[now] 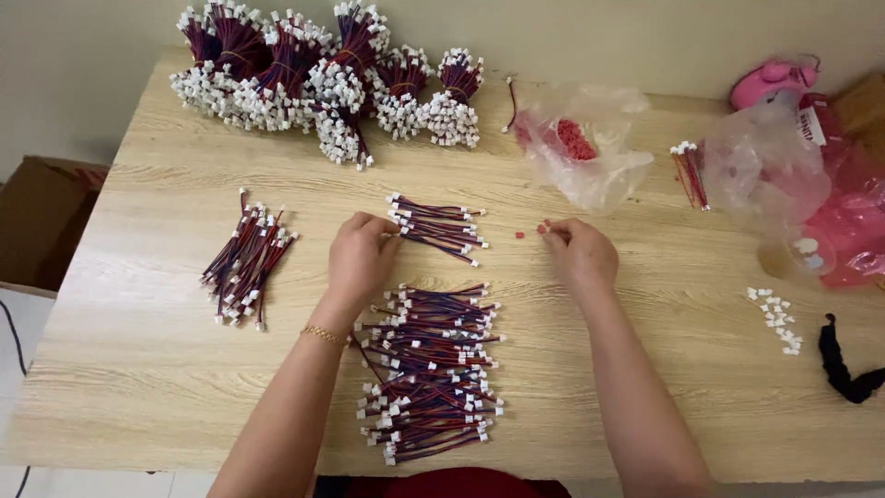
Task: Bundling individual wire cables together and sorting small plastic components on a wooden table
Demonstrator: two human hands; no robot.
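My left hand point(359, 254) rests on the table with its fingertips pinching the left end of a small bunch of red-and-blue wires with white plugs point(441, 228). My right hand point(579, 252) lies to the right of that bunch, fingers closed on a tiny red piece point(544, 227). Another tiny red piece point(519, 234) lies loose on the wood between the bunch and my right hand. A large flat pile of the same short wires point(431, 369) lies between my forearms, near the front edge.
A loose wire pile point(244, 263) lies at the left. Several tied wire bundles point(313, 74) line the back edge. A clear bag of red pieces point(581, 148), pink bags point(830, 184), loose white plugs point(776, 318), a black band point(843, 369) sit right. Cardboard box point(41, 217) stands beside the table.
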